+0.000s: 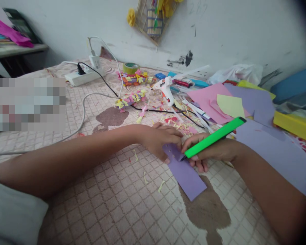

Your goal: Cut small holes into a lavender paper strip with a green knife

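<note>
Purple strip (187, 175) slants out from between your hands: left hand (163, 139) pressing upper end, right hand (206, 148) gripping green pen (214, 136), tip on paper.

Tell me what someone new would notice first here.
Probably the bright green marker, held in the right hand with its tip at a purple paper strip that the left hand steadies. Next, perhaps, the white glue gun lying beyond the hands, amid colourful paper scraps.
</note>
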`<state>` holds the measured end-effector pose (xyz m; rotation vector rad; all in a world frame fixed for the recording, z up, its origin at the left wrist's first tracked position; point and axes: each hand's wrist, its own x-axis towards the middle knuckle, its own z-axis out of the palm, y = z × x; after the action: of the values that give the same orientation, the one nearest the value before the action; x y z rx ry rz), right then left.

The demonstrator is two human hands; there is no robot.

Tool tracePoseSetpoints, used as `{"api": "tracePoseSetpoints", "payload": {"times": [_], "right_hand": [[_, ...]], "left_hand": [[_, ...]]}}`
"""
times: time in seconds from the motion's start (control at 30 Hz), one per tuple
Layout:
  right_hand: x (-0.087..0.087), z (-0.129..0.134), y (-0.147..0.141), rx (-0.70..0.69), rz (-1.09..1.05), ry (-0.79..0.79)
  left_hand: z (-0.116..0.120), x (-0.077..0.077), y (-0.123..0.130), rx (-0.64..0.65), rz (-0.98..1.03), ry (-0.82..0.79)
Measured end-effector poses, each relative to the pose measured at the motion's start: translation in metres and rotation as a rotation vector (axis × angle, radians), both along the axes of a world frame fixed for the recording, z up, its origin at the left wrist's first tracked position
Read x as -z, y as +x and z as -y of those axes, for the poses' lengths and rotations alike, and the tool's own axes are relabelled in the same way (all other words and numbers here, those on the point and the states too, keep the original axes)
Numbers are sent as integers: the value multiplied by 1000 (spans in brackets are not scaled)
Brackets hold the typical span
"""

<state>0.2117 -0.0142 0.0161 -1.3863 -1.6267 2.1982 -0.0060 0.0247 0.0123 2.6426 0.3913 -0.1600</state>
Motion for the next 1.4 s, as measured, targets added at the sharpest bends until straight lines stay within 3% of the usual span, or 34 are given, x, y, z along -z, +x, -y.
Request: {"api": "tracePoseSetpoints", "payload": {"times": [0.2,0.4,0.6,1.4], "right_hand": [[5,0,4,10,-27,10],[13,5,13,106,-229,111],[11,13,7,79,-107,167],[8,5,5,-12,-78,139]], "left_hand": [[-3,4,-1,40,61,-11],[-3,5,-2,28,60,-24],[-3,5,-2,17,27,-22],[2,-2,0,4,-6,7]]}}
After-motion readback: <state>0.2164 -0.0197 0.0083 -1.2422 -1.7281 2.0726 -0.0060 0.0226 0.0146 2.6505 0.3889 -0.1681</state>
